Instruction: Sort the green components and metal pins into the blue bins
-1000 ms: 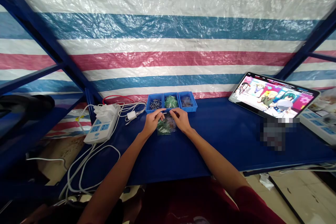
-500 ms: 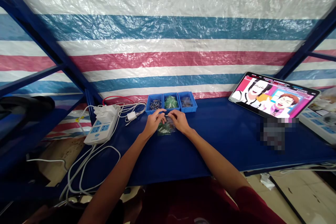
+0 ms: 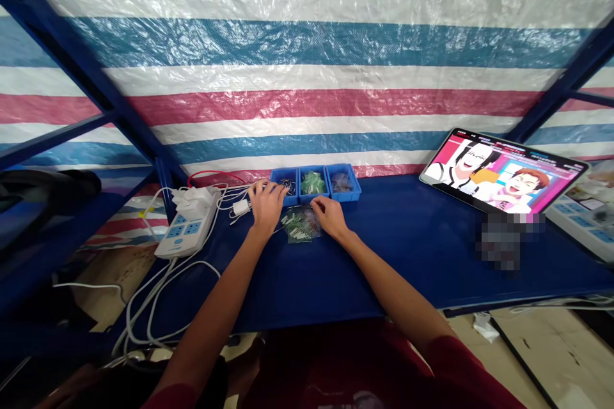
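My left hand [image 3: 267, 206] is raised at the left blue bin [image 3: 288, 199], its fingers apart and partly covering the bin. Small dark and silvery metal pieces lie in that bin. Beside the pile of small clear packets [image 3: 300, 227] is my right hand [image 3: 330, 217], thumb and fingertips pinched together; whatever they hold is too small to make out. The packets show green and whitish bits. A middle blue bin [image 3: 314, 197] holds pale green pieces, and a right blue bin [image 3: 346, 196] holds clear plastic bags.
To the left lie a power strip [image 3: 185, 233] with plugs, tangled white cables [image 3: 153, 300] and a white adapter [image 3: 240, 207]. A tablet [image 3: 503, 172] leans at the back right, near another power strip [image 3: 582, 217]. Striped plastic sheeting [image 3: 336, 77] hangs behind the blue table [image 3: 307, 287].
My hands were together over the packets. My left hand has moved left and away to the left bin, its fingers spreading. My right hand has stayed beside the packets, which are now more exposed.
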### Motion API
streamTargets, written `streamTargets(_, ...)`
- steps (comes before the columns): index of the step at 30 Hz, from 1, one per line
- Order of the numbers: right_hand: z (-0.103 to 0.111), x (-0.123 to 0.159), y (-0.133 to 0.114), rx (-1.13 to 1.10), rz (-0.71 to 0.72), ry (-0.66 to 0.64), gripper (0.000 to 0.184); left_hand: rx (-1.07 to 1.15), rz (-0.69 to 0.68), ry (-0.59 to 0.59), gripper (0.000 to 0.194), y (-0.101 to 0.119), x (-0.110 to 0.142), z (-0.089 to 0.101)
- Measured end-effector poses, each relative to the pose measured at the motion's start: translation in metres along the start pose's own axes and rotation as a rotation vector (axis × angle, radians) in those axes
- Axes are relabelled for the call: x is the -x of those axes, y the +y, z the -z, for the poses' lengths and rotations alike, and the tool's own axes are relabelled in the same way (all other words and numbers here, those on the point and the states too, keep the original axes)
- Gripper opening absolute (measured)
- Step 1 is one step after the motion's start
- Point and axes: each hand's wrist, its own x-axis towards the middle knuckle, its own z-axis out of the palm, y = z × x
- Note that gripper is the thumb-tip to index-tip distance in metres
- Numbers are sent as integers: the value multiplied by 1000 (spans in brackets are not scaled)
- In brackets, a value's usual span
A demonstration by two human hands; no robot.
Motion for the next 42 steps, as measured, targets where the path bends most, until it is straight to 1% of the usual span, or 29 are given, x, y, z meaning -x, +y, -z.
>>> streamTargets(2,1,0,0,80,-14,-44,22,-27,-60,-126,30,-1,2,-5)
streamTargets(4,2,0,-2,165,-37,-99,19,-30,-86,-187,30,-1,6,-10)
streamTargets(6,3,1,-5,246,-47,-183,18,-27,-93,-221,31,-2,9,-14)
streamTargets(9,3,2,-8,353,-36,-314,21,-15,-117,-266,31,-6,13,-16)
streamTargets(12,3,2,-10,418,-23,-365,20,-2,-127,-254,28,-7,15,-15)
streamTargets(17,1,1,-13,454,-15,-389,11,32,-110,-161,27,-5,18,-7)
streamTargets(23,0,2,-13,435,-11,-395,9,60,-147,-130,25,-4,18,-3)
streamTargets(25,1,2,-12,424,-11,-358,11,63,-166,-114,25,-5,18,-3)
streamTargets(27,2,2,-11,411,-17,-292,14,77,-177,-94,25,-6,18,-3)
streamTargets(29,3,2,-10,406,-41,-229,17,122,-194,-105,27,-6,18,-1)
streamTargets(31,4,1,-8,417,-78,-205,19,182,-222,-178,28,-6,19,1)
streamTargets(34,5,1,-6,450,-136,-234,22,199,-236,-337,27,-6,20,3)
streamTargets(36,6,0,-6,475,-160,-256,23,166,-209,-439,28,-7,19,5)
streamTargets(39,7,0,-6,494,-165,-249,23,148,-139,-600,32,-10,17,9)
streamTargets(42,5,0,-7,481,-148,-244,25,156,-104,-689,33,-13,15,13)
